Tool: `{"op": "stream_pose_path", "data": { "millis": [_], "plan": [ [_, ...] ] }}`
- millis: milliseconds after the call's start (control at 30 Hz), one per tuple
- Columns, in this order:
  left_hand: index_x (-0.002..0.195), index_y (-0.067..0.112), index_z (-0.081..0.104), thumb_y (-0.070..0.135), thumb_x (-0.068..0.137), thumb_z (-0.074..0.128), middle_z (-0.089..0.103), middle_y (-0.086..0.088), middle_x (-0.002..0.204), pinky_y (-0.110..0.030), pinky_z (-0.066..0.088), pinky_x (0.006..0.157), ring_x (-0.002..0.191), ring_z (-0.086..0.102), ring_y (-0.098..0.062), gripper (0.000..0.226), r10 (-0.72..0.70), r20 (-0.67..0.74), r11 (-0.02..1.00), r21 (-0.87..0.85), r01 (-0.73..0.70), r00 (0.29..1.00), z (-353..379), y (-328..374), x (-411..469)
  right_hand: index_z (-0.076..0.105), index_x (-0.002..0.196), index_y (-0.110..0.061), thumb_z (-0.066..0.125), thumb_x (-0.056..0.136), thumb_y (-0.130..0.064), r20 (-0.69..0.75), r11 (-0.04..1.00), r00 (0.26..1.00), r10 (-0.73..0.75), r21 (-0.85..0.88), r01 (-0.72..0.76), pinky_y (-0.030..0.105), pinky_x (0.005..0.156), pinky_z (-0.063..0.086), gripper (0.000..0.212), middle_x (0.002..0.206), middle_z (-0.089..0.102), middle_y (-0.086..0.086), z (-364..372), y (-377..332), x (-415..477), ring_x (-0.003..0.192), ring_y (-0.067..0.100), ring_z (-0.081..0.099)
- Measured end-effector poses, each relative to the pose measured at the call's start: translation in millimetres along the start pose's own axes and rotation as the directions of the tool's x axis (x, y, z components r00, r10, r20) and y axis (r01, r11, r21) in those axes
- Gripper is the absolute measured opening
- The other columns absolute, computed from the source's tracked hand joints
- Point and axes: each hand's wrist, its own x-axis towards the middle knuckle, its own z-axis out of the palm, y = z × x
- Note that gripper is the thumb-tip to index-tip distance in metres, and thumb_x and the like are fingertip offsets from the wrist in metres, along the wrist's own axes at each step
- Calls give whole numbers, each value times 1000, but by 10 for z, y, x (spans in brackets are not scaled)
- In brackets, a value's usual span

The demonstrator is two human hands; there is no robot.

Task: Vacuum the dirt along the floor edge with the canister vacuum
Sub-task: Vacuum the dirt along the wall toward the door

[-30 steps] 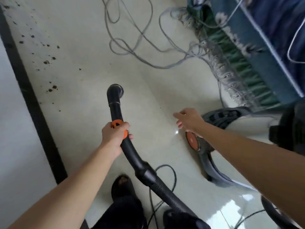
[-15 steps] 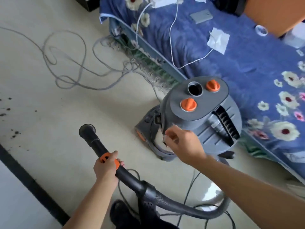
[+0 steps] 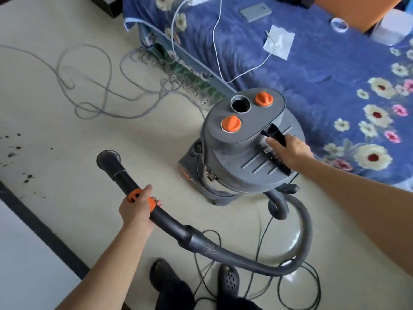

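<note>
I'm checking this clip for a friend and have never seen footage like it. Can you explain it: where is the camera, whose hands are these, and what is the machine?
The camera sits on a person's head and looks down at their own arms. Their left hand grips the black hose wand at its orange ring. Their right hand holds the carry handle on the grey canister vacuum. Dark dirt specks lie on the pale floor near the black edge strip. Grey cables lie loose beside a blue flowered bed.

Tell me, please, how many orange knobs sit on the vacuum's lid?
2 orange knobs on the lid: one nearer the camera, one farther back beside the open port; none appears hidden.
</note>
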Motion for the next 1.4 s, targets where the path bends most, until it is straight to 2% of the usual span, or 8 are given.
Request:
{"op": "stream_pose_path", "data": {
  "millis": [267, 500, 767, 900, 1100, 1200, 1300, 1400],
  "plan": [
    [93, 6, 52, 8, 80, 75, 52, -12, 69, -34, 49, 58, 49, 49, -25, 26, 40, -67, 999, -10, -41, 997, -112, -136, -102, 64, 106, -7, 45, 89, -70, 46, 975, 996, 79, 203, -87, 40, 86, 48, 68, 104, 67, 17, 312, -633, -14, 101, 38, 62],
    [88, 9, 52, 8, 81, 74, 55, -12, 70, -35, 49, 61, 51, 51, -24, 23, 183, -126, 982, -13, -187, 975, -408, 232, -44, 53, 88, -11, 61, 81, -58, 227, 647, 966, 127, 719, -254, 54, 75, 59, 48, 74, 67, 11, 570, -1681, 160, 74, 37, 72],
    [95, 9, 51, 6, 80, 71, 55, -7, 65, -32, 52, 56, 47, 52, -22, 24, 245, -194, 955, -119, -271, 950, -636, 1009, 460, 41, 144, -17, 45, 100, -49, 292, 568, 941, 170, 751, -336, 46, 71, 57, 54, 128, 53, 10, 690, -2728, 379, 118, 36, 57],
    [88, 8, 50, 0, 80, 64, 50, -12, 64, -28, 46, 46, 42, 45, -21, 18, 396, -184, 909, -60, -413, 900, -690, 1670, 713, 40, 145, -14, 37, 103, -50, 266, 541, 948, 175, 778, -319, 34, 51, 60, 55, 140, 53, 11, 766, -3048, 474, 84, 24, 63],
    [81, 11, 50, 1, 79, 63, 51, -9, 61, -30, 48, 47, 41, 46, -21, 17, 460, -241, 880, -7, -475, 855, -800, 2265, 992, 54, 106, -1, 37, 91, -73, 275, 869, 914, 297, 319, -378, 35, 53, 56, 75, 81, 73, 19, 657, -3248, 446, 54, 31, 70],
    [81, 14, 51, 3, 79, 63, 53, -9, 61, -31, 48, 49, 42, 48, -21, 16, 421, -250, 900, -4, -436, 872, -721, 2350, 1095, 66, 86, -9, 53, 90, -62, 70, 928, 984, -163, -329, 177, 33, 62, 48, 55, 76, 72, 8, 472, -3088, 375, 72, 30, 69],
    [81, 12, 51, 2, 79, 63, 52, -13, 63, -30, 47, 48, 41, 47, -23, 16, 405, -242, 911, 21, -413, 882, -553, 2338, 1154, 68, 101, -14, 77, 75, -47, 30, 409, 533, -846, -605, 683, 41, 74, 52, 43, 99, 67, 8, 442, -2864, 420, 95, 33, 63],
    [82, 8, 51, 0, 79, 62, 50, -15, 63, -31, 45, 48, 40, 45, -23, 14, 414, -235, 907, 29, -419, 879, -370, 2346, 1184, 59, 119, -10, 48, 85, -62, 310, 34, 264, -913, -589, 808, 45, 82, 55, 63, 105, 66, 10, 490, -2765, 779, 94, 33, 64]
  ]
}}
